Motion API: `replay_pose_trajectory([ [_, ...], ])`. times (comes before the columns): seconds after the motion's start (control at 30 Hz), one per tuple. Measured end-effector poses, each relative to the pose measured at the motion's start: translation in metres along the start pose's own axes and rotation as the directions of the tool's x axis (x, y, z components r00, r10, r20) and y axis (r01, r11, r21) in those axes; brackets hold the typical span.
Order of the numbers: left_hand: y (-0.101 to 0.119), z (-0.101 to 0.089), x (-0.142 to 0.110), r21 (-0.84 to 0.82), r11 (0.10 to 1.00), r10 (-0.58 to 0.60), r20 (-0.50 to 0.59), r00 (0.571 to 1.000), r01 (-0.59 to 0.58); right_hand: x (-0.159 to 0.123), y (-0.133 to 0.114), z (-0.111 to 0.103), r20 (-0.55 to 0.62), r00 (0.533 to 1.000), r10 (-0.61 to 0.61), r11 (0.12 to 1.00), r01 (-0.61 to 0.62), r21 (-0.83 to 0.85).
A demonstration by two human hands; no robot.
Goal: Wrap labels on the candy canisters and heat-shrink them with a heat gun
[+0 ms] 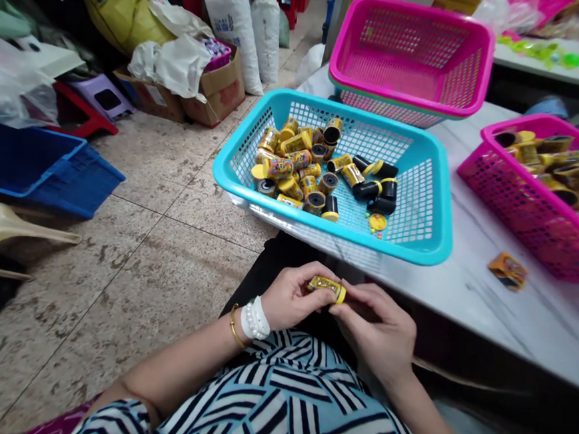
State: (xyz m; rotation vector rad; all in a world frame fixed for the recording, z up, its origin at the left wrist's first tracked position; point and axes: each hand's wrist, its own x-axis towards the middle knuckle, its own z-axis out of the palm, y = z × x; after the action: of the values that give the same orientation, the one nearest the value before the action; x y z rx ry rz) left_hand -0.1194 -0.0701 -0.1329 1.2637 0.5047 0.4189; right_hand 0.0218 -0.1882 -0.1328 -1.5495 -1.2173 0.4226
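Just below the turquoise basket's near edge, a small tube with a yellow printed label and a yellow cap is held between both hands over the lap. My left hand is closed around its labelled body. The fingers and thumb of my right hand pinch the capped end. In front, the turquoise basket sits on the table. Inside it lie several yellow-labelled tubes on the left and black tubes with yellow caps towards the middle. A loose yellow cap rests near small coloured beads on the basket floor.
A pink basket full of similar tubes stands at the right. Behind, stacked pink baskets share the marble-patterned table. One orange printed piece lies by the right basket. On the left floor are a blue crate and a stool.
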Motion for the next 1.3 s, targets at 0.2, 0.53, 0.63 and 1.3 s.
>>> replay_pose_trajectory([
  [0.2,-0.012,-0.007,0.000,-0.053,0.985,-0.157,0.083,0.984,0.162,-0.003,0.003,-0.002,0.013,0.999,-0.031,0.999,0.031,-0.022],
  [0.53,-0.017,-0.008,-0.001,0.161,0.987,0.030,-0.022,0.999,-0.026,-0.014,0.014,0.020,-0.051,0.930,0.365,0.912,-0.346,0.221],
  [0.63,-0.020,-0.007,0.000,0.255,0.962,0.094,0.017,0.995,-0.095,-0.017,0.018,0.020,0.027,0.827,0.562,0.761,-0.530,0.374],
  [1.3,-0.020,-0.017,-0.010,0.277,0.961,-0.037,0.040,0.998,0.025,-0.026,0.022,0.023,-0.014,0.900,0.436,0.842,-0.403,0.359],
])
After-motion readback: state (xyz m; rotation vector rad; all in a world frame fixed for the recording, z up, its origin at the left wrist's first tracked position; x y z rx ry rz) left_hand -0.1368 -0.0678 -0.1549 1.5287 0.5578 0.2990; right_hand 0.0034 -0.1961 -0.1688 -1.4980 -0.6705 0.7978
